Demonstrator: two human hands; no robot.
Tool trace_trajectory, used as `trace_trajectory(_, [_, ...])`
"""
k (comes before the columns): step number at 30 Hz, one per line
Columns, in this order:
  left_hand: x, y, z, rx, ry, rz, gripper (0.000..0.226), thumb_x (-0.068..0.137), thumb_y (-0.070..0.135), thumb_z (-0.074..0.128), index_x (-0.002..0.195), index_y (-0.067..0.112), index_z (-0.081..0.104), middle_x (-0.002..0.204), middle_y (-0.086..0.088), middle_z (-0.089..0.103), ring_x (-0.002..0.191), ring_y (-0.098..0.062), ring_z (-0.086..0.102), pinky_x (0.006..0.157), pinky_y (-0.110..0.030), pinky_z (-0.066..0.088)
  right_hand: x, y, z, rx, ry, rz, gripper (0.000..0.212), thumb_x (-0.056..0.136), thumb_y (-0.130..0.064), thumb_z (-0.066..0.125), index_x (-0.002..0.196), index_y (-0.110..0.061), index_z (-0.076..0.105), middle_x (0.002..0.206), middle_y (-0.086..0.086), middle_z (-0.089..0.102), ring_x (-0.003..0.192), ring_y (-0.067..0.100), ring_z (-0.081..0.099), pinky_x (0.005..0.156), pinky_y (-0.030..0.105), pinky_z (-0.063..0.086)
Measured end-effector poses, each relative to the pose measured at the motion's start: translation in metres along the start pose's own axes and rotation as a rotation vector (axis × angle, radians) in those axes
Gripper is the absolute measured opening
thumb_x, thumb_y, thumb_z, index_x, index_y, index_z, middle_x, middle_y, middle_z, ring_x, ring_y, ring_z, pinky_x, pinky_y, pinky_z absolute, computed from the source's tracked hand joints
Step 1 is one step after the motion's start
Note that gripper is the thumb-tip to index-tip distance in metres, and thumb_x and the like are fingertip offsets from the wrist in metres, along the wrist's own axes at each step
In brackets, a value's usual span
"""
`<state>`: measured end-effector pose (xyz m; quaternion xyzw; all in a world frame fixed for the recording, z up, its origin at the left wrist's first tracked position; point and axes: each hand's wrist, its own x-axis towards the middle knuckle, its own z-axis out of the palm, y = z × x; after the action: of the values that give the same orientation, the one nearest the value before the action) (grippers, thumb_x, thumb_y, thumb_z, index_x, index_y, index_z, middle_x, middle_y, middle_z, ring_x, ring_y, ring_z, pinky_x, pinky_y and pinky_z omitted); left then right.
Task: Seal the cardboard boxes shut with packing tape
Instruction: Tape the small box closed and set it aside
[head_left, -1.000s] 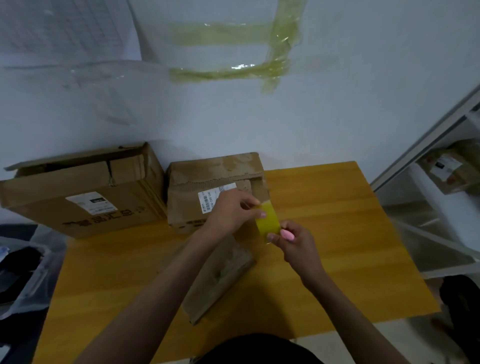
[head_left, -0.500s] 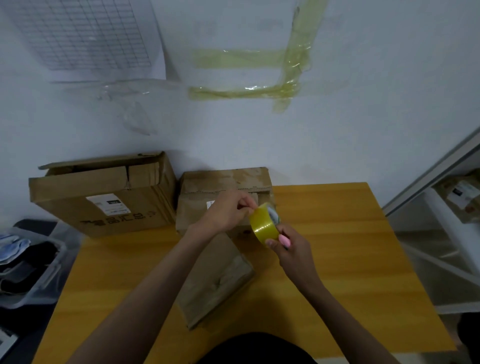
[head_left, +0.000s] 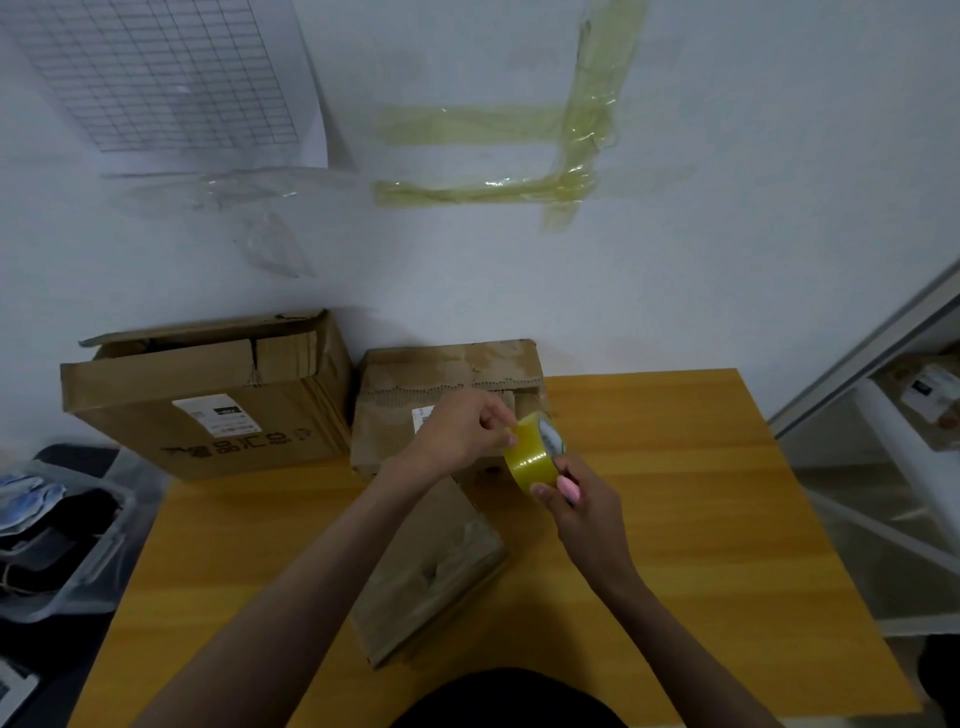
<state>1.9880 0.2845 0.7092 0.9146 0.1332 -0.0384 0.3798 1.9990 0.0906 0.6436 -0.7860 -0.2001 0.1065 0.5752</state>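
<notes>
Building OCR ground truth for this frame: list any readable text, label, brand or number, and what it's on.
Nothing can be quoted with confidence.
Large box: dark printed characters along the front, upside down, too blurred to read.
Its white label: print too small.
Middle box: white label mostly hidden by the left hand.
Tape roll core: marking blurred.
Wall grid sheet: no legible text.

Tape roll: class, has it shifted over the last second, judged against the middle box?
No, hardly: the tape roll stays by the right front corner of the middle box; it has only turned, so its core shows.
</notes>
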Motion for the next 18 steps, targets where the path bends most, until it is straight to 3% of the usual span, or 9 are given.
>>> trace_trajectory(5, [0.0, 0.006, 0.0, 0.028, 0.074, 0.026, 0.001, 0.084, 0.016, 0.081, 0.084, 0.016, 0.081, 0.067, 0.019, 0.063, 0.062, 0.005, 0.06, 0.051, -0.005, 0.042, 0.002, -0.003, 0.002, 0.014, 0.003, 0.018, 0.017, 0.084, -0.003, 0.073, 0.083, -0.014, 0.061, 0.072, -0.004, 0.06, 0.065, 0.006, 0.05, 0.056, 0.018, 0.037])
trace_trajectory(11, [0.006, -0.001, -0.009, 0.052, 0.014, 0.074, 0.009, 0.083, 0.013, 0.082, 0.078, 0.02, 0.079, 0.07, 0.018, 0.066, 0.069, 0.012, 0.059, 0.06, -0.006, 0.044, 0.004, -0.002, -0.007, 0.164, -0.056, 0.087, 0.011, 0.089, -0.004, 0.07, 0.088, -0.013, 0.063, 0.067, -0.012, 0.055, 0.056, 0.005, 0.045, 0.049, 0.023, 0.037])
trace_trajectory(15, [0.006, -0.009, -0.009, -0.13, 0.01, 0.075, 0.018, 0.089, 0.011, 0.075, 0.077, 0.024, 0.071, 0.077, 0.01, 0.068, 0.07, 0.002, 0.06, 0.062, -0.011, 0.043, 0.006, -0.004, -0.011, 0.321, -0.056, 0.162, 0.007, 0.093, -0.005, 0.066, 0.094, -0.004, 0.06, 0.07, 0.0, 0.048, 0.053, 0.01, 0.039, 0.042, 0.025, 0.034])
trace_trajectory(18, [0.005, -0.014, -0.024, -0.252, 0.1, 0.021, 0.009, 0.092, 0.013, 0.072, 0.084, 0.017, 0.071, 0.083, 0.002, 0.072, 0.077, -0.012, 0.066, 0.069, -0.02, 0.051, 0.006, -0.003, -0.017, 0.358, -0.038, 0.179, 0.009, 0.093, -0.005, 0.065, 0.094, -0.001, 0.057, 0.07, 0.004, 0.045, 0.053, 0.011, 0.035, 0.042, 0.025, 0.032])
